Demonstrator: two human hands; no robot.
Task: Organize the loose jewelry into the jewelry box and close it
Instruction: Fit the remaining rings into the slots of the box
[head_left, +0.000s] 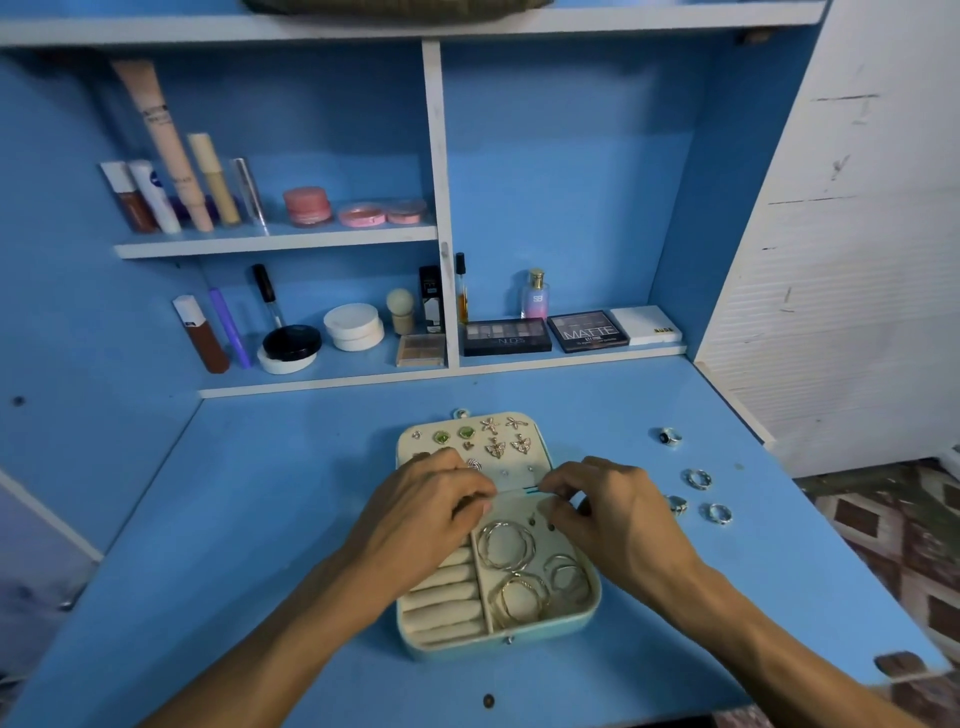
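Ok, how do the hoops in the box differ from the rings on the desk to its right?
The hoops are gold, thin and wide; the rings are silver and smaller. The hoops lie overlapping in the right compartment of the jewelry box; the rings sit apart on the bare desk. The hoops are stowed; the four rings are not. Both are round metal bands.

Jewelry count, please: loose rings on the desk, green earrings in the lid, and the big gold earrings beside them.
Rings: 4
Green earrings: 2
Big gold earrings: 4
Total: 10
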